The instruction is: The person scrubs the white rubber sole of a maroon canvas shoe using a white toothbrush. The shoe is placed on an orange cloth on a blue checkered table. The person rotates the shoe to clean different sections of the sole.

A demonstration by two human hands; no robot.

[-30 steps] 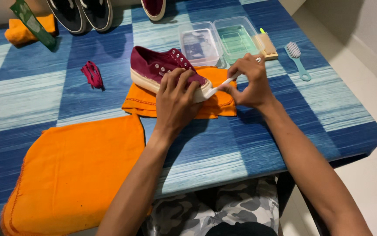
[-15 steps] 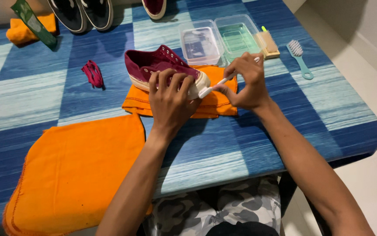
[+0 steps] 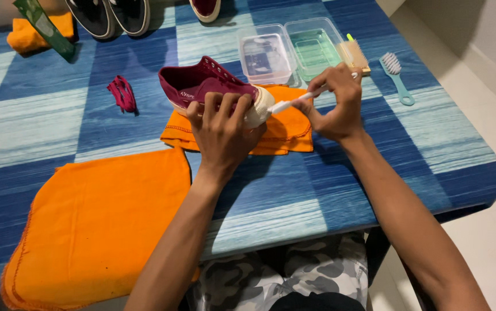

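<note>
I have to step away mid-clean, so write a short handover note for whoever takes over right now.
Left hand grips the maroon sneaker, toe tilted up over the small orange cloth.
Right hand holds a white brush against the white toe cap.
Done: laces are out, lying left of the shoe.
Left: I cannot tell how much of the sole is scrubbed. Two clear tubs and a teal brush sit behind.

A home, by the look of it: a surface [image 3: 374,150] under a blue checked cloth, pale tiled floor [image 3: 489,115] and skirting, spare shoes [image 3: 110,14], orange cloths [image 3: 98,224] and plastic tubs [image 3: 288,52] laid out for shoe cleaning
</note>
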